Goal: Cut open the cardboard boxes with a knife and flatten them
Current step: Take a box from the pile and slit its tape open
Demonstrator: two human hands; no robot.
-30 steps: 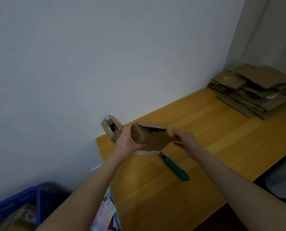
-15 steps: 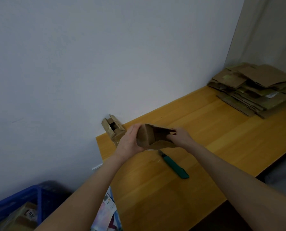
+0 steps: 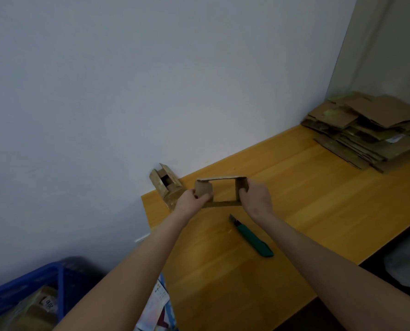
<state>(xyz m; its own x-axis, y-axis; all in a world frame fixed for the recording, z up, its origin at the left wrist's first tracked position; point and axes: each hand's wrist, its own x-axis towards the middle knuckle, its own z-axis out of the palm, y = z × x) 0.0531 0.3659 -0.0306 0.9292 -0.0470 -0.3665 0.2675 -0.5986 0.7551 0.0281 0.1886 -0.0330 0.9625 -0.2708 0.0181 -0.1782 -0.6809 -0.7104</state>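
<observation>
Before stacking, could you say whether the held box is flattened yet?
Not yet: the cardboard box is an open sleeve; the table shows through it.

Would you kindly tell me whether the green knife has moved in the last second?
No. The green knife lies at the same spot and angle on the table, equally far from the small open box by the wall.

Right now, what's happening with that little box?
A person holds a small cardboard box, open at both ends, above the wooden table. The left hand grips its left end and the right hand its right end. The green knife lies on the table below. Another small box stands by the wall, and flattened cardboard is piled at the far right.
</observation>
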